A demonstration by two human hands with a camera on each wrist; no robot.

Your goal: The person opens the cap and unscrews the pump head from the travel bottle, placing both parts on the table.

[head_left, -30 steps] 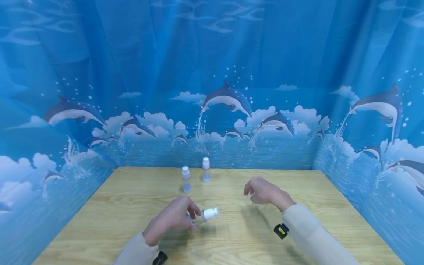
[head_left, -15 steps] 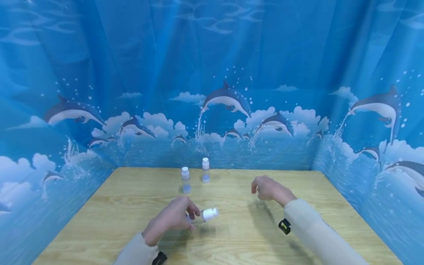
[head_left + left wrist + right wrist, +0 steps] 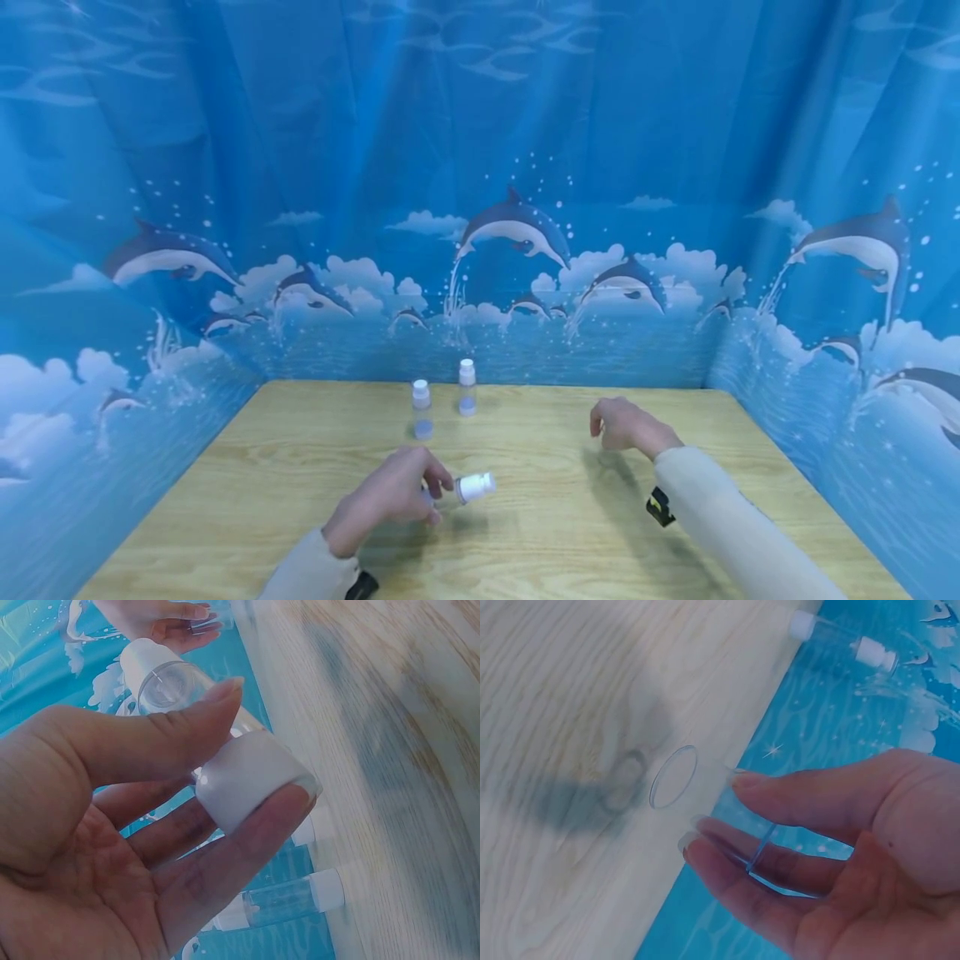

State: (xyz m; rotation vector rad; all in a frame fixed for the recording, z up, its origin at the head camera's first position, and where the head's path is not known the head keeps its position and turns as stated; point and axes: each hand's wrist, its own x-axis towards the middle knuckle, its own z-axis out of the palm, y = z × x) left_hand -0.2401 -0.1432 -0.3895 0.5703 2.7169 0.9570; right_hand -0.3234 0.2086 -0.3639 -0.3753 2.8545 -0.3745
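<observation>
My left hand (image 3: 390, 487) grips a small clear pump bottle with a white pump top (image 3: 476, 487) and a white base (image 3: 247, 780). The bottle lies tilted sideways above the table, its top toward the right, with thumb and fingers round the base end. Farther right, my right hand (image 3: 626, 425) pinches a clear, hollow cap (image 3: 712, 780) between thumb and fingers. One round rim of the cap faces the table, and its shadow falls on the wood close by. In the head view the cap is hardly visible under the hand.
Two similar clear bottles with white tops stand upright toward the back of the table: a nearer bottle (image 3: 422, 410) and a farther bottle (image 3: 467, 389). A blue dolphin-print curtain (image 3: 480, 333) closes off the back and sides of the wooden table (image 3: 540, 533).
My right hand has moved to the right with the clear cap, away from the bottle. The left hand and its bottle have stayed in place, as have the two standing bottles.
</observation>
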